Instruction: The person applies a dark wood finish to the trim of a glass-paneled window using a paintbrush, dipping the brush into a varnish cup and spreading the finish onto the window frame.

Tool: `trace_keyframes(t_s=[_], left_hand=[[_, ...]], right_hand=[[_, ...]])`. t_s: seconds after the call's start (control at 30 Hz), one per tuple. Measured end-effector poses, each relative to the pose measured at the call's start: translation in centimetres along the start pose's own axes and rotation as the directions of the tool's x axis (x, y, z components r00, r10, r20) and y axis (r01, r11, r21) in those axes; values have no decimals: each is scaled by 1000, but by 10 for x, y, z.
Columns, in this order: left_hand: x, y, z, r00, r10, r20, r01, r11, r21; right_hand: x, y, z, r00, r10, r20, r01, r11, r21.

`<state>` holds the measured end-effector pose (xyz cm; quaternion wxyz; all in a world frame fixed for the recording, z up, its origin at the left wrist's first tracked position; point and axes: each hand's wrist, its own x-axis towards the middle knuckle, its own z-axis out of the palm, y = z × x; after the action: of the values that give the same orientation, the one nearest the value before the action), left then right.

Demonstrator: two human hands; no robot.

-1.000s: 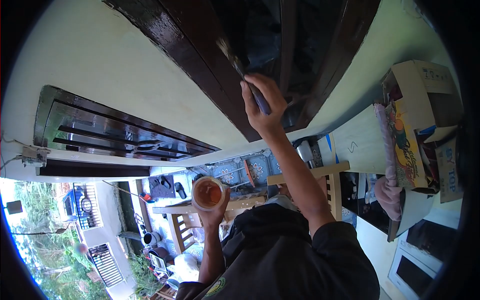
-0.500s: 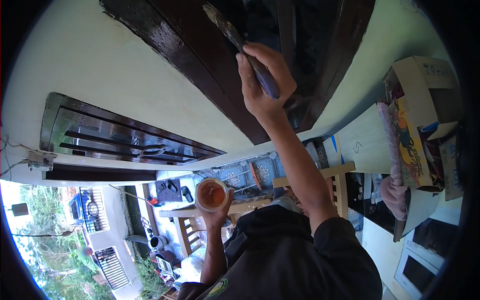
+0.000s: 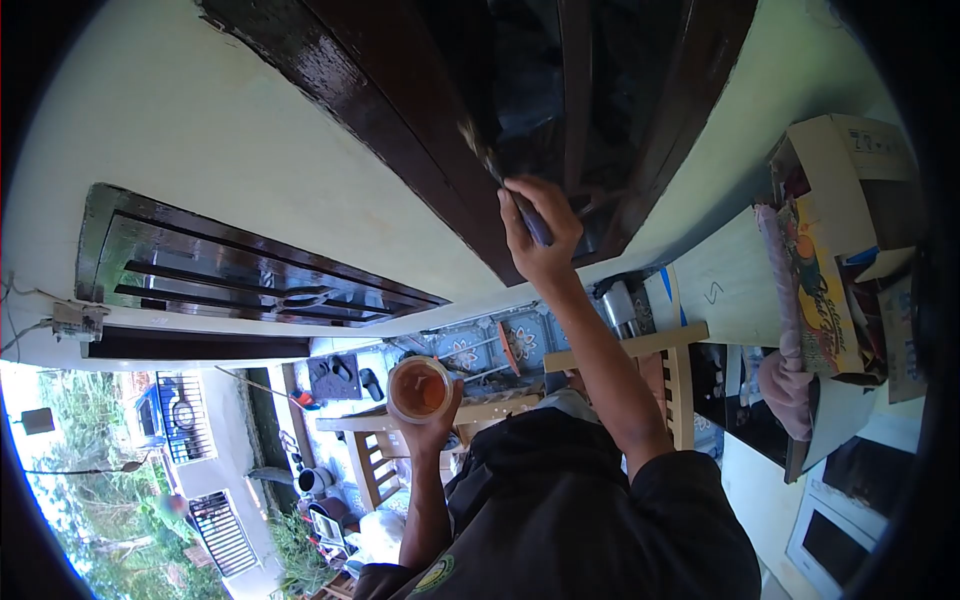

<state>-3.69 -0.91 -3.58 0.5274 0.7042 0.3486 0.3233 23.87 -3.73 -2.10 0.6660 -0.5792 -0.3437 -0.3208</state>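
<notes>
Left hand (image 3: 432, 428) is curled around the side of a round, open-topped container (image 3: 392, 398) with reddish-amber liquid (image 3: 425, 392) inside, held upright enough that the liquid shows through the mouth. Farther left, a smaller dark barred window (image 3: 250, 275) is set in the pale wall (image 3: 200, 130), and a pair of dark slippers (image 3: 343, 368) lies on a mat just beside the container in the view. Right of the container, an orange bar (image 3: 507, 344) shows against the patterned floor tiles (image 3: 540, 330). Next comes the brush (image 3: 492, 165), its bristles (image 3: 470, 137) up and to the left, over the glossy dark-brown frame (image 3: 410, 160) of the large window; whether they touch it cannot be told. Right hand (image 3: 545, 230) pinches the brush's handle between thumb and fingers, the purple end emerging below the grip. Beyond the right forearm stands light wooden furniture (image 3: 683, 385), then a pinkish cloth (image 3: 785, 390) hanging beside an open cardboard box (image 3: 825, 180) with a colourful printed panel.
</notes>
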Motion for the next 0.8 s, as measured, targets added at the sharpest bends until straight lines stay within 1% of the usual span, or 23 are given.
trace_keyframes(t_s=[0.07,0.1,0.17,0.2,0.27,0.3,0.37,0.4,0.47,0.5,0.57,0.6,0.67,0.7,0.77,0.8], left_hand=[[0,0,1,1000,10,11,-10,1000,-6],[1,0,2,1000,19,16,-19,1000,-10],[1,-1,3,999,26,18,-26,1000,-12],[1,-1,4,999,37,18,-37,999,-16],[1,0,5,999,45,26,-45,999,-9],[1,1,6,998,52,28,-52,999,-2],[-1,2,7,999,47,22,-47,999,0],[-1,2,8,999,39,13,-39,999,3],[-3,1,7,999,37,14,-37,999,-4],[-4,1,7,999,36,15,-35,999,-11],[-7,2,5,1000,27,12,-27,999,-20],[-7,2,5,1000,27,15,-27,999,-31],[-8,-1,1,999,31,9,-31,999,-15],[-8,-4,1,1000,31,5,-31,1000,0],[-7,-6,0,999,34,-1,-34,999,1],[-8,-7,0,999,35,-3,-35,999,5]], right_hand=[[-12,2,-6,997,68,20,-68,998,7],[-7,-2,-7,997,69,18,-69,998,5],[13,-18,-7,997,27,-66,-25,999,32],[25,-24,-4,997,28,-69,-26,999,28],[45,-30,3,990,-60,-127,71,994,80],[47,-27,6,990,-62,-129,72,994,78],[43,-19,12,998,-21,-52,27,994,110],[35,-14,12,998,-22,-52,27,994,110],[15,-1,11,997,-69,-33,70,997,29],[4,5,9,997,-67,-28,68,997,31],[-16,11,2,999,40,27,-40,999,-24],[-24,14,-2,999,39,28,-38,999,-22],[-34,17,-8,992,121,26,-121,993,-9],[-28,13,-8,993,116,26,-116,993,-7],[-9,-5,-11,996,71,-46,-69,997,27],[2,-13,-10,996,77,-43,-75,997,26]])
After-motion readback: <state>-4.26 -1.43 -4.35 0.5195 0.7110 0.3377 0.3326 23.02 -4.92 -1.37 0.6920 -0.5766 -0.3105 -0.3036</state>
